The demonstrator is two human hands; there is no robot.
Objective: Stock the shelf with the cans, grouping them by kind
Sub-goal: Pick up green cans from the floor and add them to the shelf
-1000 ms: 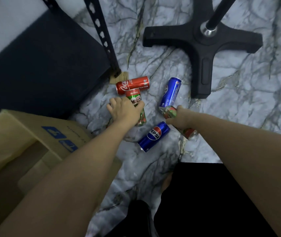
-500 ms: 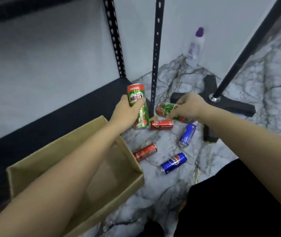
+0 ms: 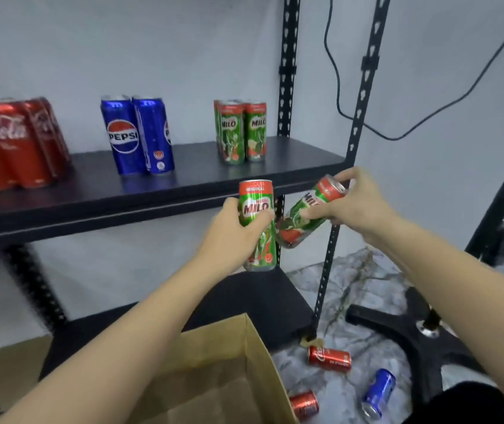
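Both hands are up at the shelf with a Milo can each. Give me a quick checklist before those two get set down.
1. Left hand grips its Milo can firmly, can upright: ok.
2. Right hand grips the second Milo can: ok, but the can is tilted; straighten it before placing.
3. Target group, the Milo cans on the shelf, stands upright: ok.
4. Free shelf board right of that group: ok.
5. Coca-Cola group and Pepsi group kept apart by kind: ok.
6. All cans stocked: not ok; red cans and a blue can lie on the floor.
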